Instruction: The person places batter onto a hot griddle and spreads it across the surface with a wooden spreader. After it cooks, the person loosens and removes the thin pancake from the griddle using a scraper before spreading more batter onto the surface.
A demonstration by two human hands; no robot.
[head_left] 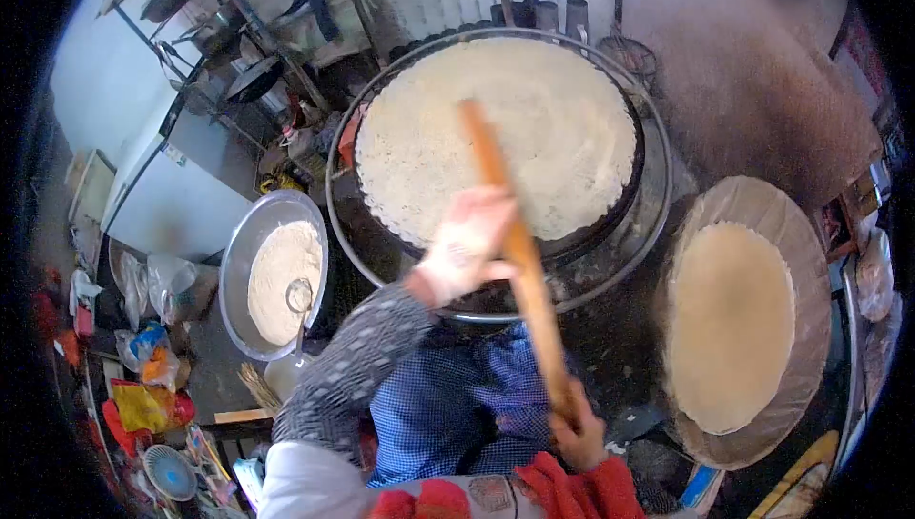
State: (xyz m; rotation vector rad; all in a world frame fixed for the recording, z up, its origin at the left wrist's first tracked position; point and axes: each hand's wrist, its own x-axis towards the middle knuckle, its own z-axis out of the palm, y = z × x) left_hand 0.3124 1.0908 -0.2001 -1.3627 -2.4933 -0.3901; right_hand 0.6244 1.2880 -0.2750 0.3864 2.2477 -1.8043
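Observation:
A long wooden spreader (pixel 536 305) slants across the middle, its far end over a wide round sheet of pale batter (pixel 562 119) on a dark griddle. My right hand (pixel 579 435) is closed around the spreader's near end, close to my body. Partway up, my left hand (pixel 465 244) holds the blade, slightly blurred, with its thumb on the near side. The griddle sits inside a round metal rim (pixel 667 190). Whether the spreader's far end touches the batter, I cannot tell.
On the left stands a metal basin (pixel 229 281) of pale batter with a ladle (pixel 299 295) in it. To the right, a cloth-lined round tray (pixel 808 328) holds a thin round flatbread (pixel 732 328). Bags and a small blue basket (pixel 172 473) lie at lower left.

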